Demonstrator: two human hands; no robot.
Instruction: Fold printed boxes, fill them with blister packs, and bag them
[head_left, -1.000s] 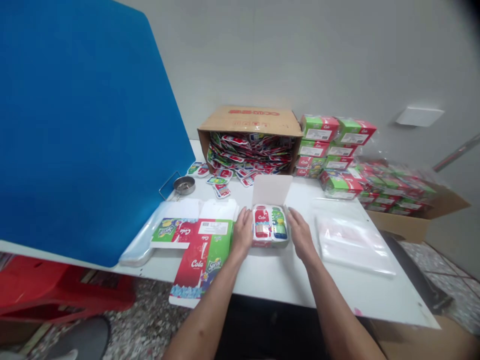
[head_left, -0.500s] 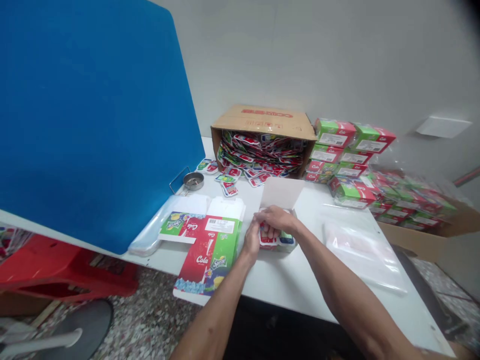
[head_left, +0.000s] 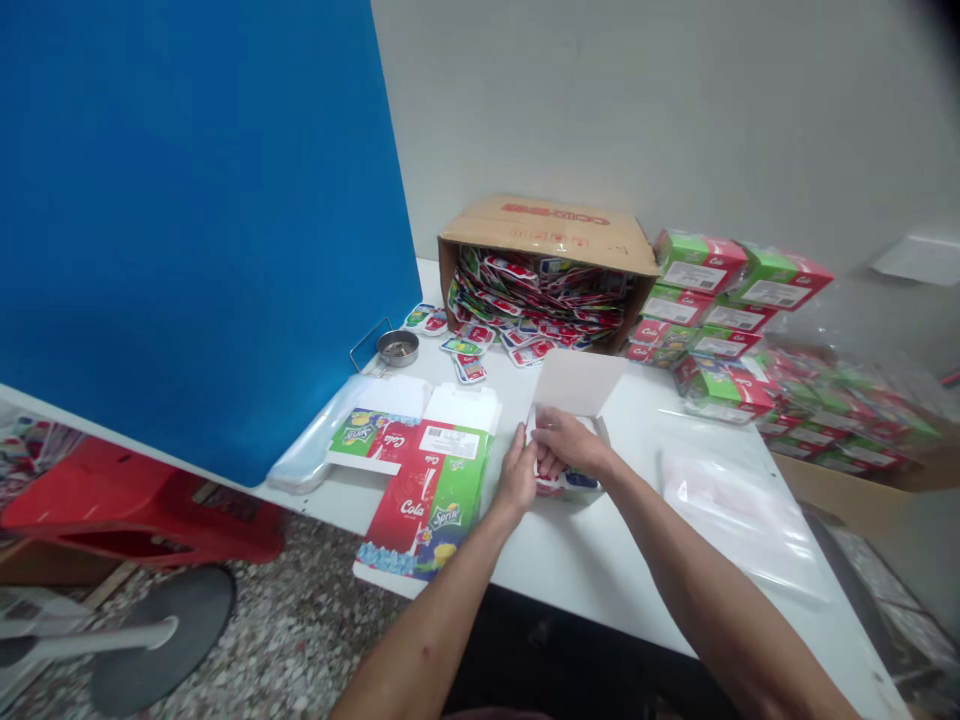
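Note:
A small open carton [head_left: 609, 432] stands on the white table in front of me, its pale lid flap [head_left: 579, 382] raised at the back. Red, green and blue printed sachets [head_left: 576, 479] fill it. My left hand [head_left: 517, 476] lies along the carton's left side, thumb and fingers closed against its wall. Inside the opening, my right hand [head_left: 568, 442] has its fingers curled down over the sachets; whatever is under the fingertips is hidden. Just left of the carton lie flat, unfolded Cola and Sprite cartons [head_left: 420, 500].
A brown cardboard box [head_left: 555, 222] full of sachets lies open at the back, with loose sachets [head_left: 470, 368] before it. Near the blue panel [head_left: 210, 220] are a metal dish [head_left: 398, 347] and plastic bags [head_left: 315, 445]. Clear bags [head_left: 739, 510] and stacked filled cartons [head_left: 724, 320] occupy the right.
My hands have drawn slightly apart at the carton's left edge; the right hand's fingers now sit lower among the sachets. The whole view has shifted a little.

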